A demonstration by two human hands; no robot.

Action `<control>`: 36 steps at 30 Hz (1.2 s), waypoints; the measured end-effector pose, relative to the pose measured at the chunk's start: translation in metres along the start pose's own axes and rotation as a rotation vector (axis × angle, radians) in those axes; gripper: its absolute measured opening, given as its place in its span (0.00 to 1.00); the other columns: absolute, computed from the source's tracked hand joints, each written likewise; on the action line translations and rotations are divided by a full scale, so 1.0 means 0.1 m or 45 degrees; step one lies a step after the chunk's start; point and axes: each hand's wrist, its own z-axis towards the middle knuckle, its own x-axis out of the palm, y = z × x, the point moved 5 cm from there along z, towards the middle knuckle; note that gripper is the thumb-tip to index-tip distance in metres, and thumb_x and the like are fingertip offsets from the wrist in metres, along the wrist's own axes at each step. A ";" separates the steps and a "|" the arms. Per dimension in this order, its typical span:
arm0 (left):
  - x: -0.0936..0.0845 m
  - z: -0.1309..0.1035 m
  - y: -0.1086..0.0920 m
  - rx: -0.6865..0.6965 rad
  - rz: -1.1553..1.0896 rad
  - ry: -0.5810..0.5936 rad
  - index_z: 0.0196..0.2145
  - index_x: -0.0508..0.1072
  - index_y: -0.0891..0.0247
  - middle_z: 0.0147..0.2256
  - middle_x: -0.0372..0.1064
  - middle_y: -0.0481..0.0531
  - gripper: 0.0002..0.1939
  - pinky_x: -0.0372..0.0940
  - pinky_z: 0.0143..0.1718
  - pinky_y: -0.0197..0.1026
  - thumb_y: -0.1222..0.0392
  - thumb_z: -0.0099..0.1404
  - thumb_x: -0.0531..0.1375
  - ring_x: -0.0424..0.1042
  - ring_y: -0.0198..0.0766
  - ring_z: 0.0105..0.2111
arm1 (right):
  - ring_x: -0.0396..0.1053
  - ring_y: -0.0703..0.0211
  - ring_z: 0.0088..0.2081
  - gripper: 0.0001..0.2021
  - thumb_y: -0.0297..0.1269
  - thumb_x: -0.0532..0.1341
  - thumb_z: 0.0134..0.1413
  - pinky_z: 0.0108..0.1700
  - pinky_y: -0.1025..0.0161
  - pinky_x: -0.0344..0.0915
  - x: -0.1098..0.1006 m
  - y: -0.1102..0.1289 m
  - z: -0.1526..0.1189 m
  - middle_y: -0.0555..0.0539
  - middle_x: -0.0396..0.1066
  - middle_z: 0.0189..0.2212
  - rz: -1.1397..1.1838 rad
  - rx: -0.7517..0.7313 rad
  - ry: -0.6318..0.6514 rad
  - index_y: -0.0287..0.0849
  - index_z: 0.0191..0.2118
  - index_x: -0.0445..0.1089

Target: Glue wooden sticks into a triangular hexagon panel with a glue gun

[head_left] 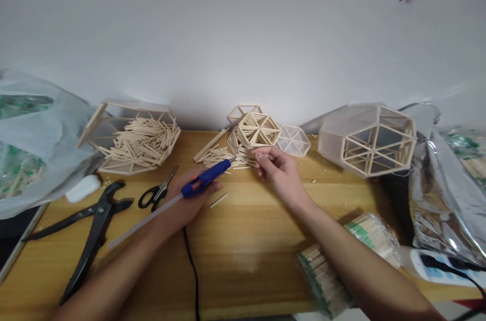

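My left hand [187,208] is wrapped round a blue hot glue gun [208,177], with a long translucent glue stick [146,221] trailing from its back end. The gun's nozzle points up and right, close to the fingertips of my right hand [279,168]. That hand is closed in a pinch on what looks like a short wooden stick, its outline mostly hidden by the fingers. Just beyond are a stack of hexagonal wooden-stick frames [260,128] and a loose pile of cut sticks [216,156]. One short stick [218,200] lies alone on the wooden table [246,255].
At left stand a hexagonal box [131,166] full of cut sticks, scissors [157,193], black pliers [100,214] and a white case [83,188]. A white hexagonal panel [293,139], a larger hexagonal frame [370,144], packed sticks [328,280] and a power strip [436,266] are at right.
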 end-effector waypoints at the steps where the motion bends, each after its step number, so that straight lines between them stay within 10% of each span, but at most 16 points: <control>1: -0.02 -0.01 0.03 -0.060 0.008 -0.036 0.35 0.78 0.59 0.27 0.72 0.45 0.13 0.62 0.30 0.37 0.47 0.63 0.68 0.70 0.38 0.28 | 0.64 0.66 0.23 0.18 0.51 0.71 0.54 0.25 0.66 0.58 0.00 0.00 0.00 0.53 0.70 0.24 -0.001 -0.007 0.008 0.40 0.40 0.78; 9: -0.02 -0.09 0.31 -0.429 -0.172 -0.126 0.26 0.78 0.61 0.21 0.72 0.49 0.23 0.64 0.24 0.38 0.36 0.58 0.65 0.69 0.38 0.21 | 0.64 0.64 0.27 0.16 0.51 0.72 0.53 0.26 0.66 0.58 0.07 -0.02 -0.02 0.49 0.72 0.28 0.117 0.055 0.134 0.41 0.36 0.82; 36: -0.06 -0.11 0.24 -0.356 -0.226 -0.148 0.13 0.64 0.58 0.14 0.62 0.47 0.27 0.60 0.21 0.38 0.39 0.60 0.62 0.64 0.35 0.16 | 0.62 0.64 0.27 0.12 0.40 0.72 0.51 0.29 0.64 0.58 0.20 -0.02 -0.12 0.50 0.73 0.24 0.278 0.256 0.342 0.43 0.41 0.85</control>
